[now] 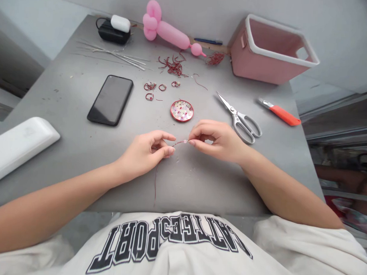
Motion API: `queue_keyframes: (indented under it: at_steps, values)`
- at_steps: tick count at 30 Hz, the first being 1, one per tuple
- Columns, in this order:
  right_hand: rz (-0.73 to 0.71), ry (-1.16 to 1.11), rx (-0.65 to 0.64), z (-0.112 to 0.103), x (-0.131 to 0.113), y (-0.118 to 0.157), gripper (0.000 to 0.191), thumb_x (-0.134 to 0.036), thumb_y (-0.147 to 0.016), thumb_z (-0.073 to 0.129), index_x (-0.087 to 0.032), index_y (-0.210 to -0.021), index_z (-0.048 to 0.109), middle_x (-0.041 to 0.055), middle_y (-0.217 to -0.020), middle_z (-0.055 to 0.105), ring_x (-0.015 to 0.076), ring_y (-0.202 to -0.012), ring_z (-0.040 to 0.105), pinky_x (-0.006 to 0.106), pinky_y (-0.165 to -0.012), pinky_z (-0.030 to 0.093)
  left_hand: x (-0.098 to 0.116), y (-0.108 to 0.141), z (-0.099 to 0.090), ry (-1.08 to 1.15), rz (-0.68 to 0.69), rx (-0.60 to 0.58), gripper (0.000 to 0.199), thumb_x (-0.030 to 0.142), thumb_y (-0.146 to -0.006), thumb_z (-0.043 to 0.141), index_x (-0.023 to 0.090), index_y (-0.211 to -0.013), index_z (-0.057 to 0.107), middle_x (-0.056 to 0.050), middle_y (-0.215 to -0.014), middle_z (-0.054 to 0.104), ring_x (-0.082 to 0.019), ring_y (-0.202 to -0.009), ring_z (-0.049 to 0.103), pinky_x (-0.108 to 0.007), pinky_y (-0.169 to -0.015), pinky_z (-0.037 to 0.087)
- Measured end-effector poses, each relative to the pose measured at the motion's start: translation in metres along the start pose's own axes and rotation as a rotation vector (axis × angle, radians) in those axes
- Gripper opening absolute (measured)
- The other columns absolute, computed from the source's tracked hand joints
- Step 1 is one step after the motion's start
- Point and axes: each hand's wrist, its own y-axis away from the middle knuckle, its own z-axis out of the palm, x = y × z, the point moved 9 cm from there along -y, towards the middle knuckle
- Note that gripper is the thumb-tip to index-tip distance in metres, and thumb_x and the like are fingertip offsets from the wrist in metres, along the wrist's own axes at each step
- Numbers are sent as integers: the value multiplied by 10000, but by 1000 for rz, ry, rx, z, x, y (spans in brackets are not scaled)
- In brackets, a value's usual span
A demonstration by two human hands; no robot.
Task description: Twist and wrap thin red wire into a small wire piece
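Between my two hands runs a thin dark-red cord (179, 142) with a small pale pink bead (185, 141) on it. My left hand (149, 150) pinches the cord, and its loose end hangs down toward the table's front edge. On the other side, my right hand (215, 140) holds the cord between thumb and fingertips, close beside the bead. Just beyond the hands lies a round red-rimmed dish (182, 110) of pale and pink beads. Small red cord rings (162, 87) and a tangle of red cord pieces (174, 66) rest farther back.
Scissors (240, 117) and an orange cutter (282, 113) lie right; a phone (111, 99) and white case (22, 148) left. Behind are thin wires (120, 57), a black box (114, 33), a pink balloon (173, 35) and a pink bin (264, 58).
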Motion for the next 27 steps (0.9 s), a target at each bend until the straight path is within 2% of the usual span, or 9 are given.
queue_keyframes:
  at_steps: [6,12,20,23,27]
  values:
    - [-135,64,19,3,-15,1,81,-154,-901,579,-164,-875,655,47,-812,647,108,-703,570,207,-566,456,2,2,6,36,-2,-35,219,329,-839,679,172,-988,649,-9,-761,729,-136,-671,689,-257,-678,552]
    - [-198,144,36,4,-21,4,106,-150,-926,552,-167,-920,657,61,-862,650,132,-758,602,255,-676,501,0,2,10,76,-33,-64,185,325,-836,673,156,-908,646,-14,-735,706,-109,-607,636,-231,-618,524]
    - [-315,338,85,11,-28,10,118,-144,-970,498,-167,-953,613,58,-830,637,133,-719,577,240,-633,473,4,-3,3,23,13,-29,289,343,-863,632,140,-1057,700,-27,-757,711,-113,-611,598,-243,-639,522]
    - [-297,365,97,14,-28,12,132,-155,-980,473,-170,-955,602,40,-783,604,128,-674,527,232,-603,438,7,-2,2,-46,42,-22,262,353,-862,629,150,-995,726,-35,-775,732,-128,-631,617,-252,-646,525]
    - [-184,414,21,21,-20,10,203,-199,-995,422,-190,-901,602,30,-728,555,142,-642,457,252,-595,391,12,-1,2,-156,99,0,244,356,-871,610,167,-965,732,-28,-784,751,-142,-653,651,-247,-649,533]
